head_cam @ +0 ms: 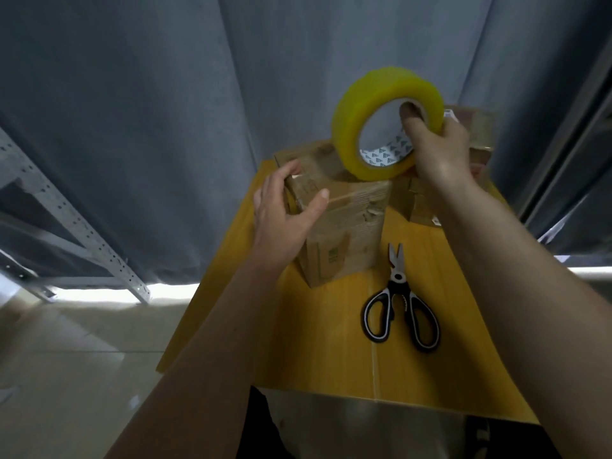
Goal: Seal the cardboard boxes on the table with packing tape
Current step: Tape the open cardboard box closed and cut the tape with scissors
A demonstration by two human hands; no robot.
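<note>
A cardboard box (344, 226) with old tape on its top stands on the yellow table (331, 342). My left hand (284, 213) holds its left upper edge, fingers over the far side and thumb on the top. My right hand (437, 150) grips a large yellow roll of packing tape (367, 127), thumb inside the core, and holds it tilted above the box's far right corner. More cardboard boxes (477, 134) stand behind, partly hidden by the roll and my right hand.
Black and white scissors (402, 303) lie shut on the table, right of the box and near me. A grey curtain (165, 111) hangs behind the table. A perforated metal rack (66, 210) stands at the left over a pale tiled floor.
</note>
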